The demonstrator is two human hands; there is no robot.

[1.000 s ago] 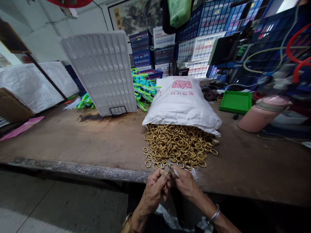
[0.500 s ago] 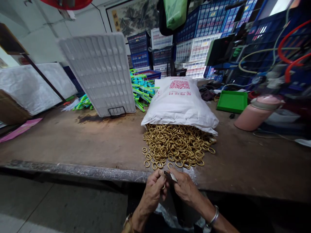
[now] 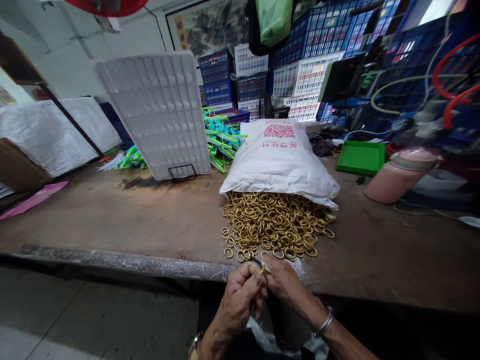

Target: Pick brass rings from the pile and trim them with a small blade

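"What's new with the small, round, gold-coloured ring [image 3: 262, 270]?"

"It shows up at the fingertips now, touching or just beside the slim, dark-tipped tool [image 3: 256, 261]; half a second ago a ring showed lower, under the left hand [image 3: 240, 292]. I'd judge that this brings it to the tool's working end, though any contact is too small to make out."

"Where is it from each hand?"

"Between one and two o'clock from the left hand's middle, pinched between thumb and finger. From the right hand [image 3: 283, 276], which grips the tool, it's at about nine."

"And farther out?"

"Near it, between twelve and one, a loose pile of gold-coloured rings [image 3: 272, 225] lies on the worn, brown wooden desk [image 3: 168, 215]. Beyond, around twelve, the white sack with red print [image 3: 283, 165] lies against the pile's far side."
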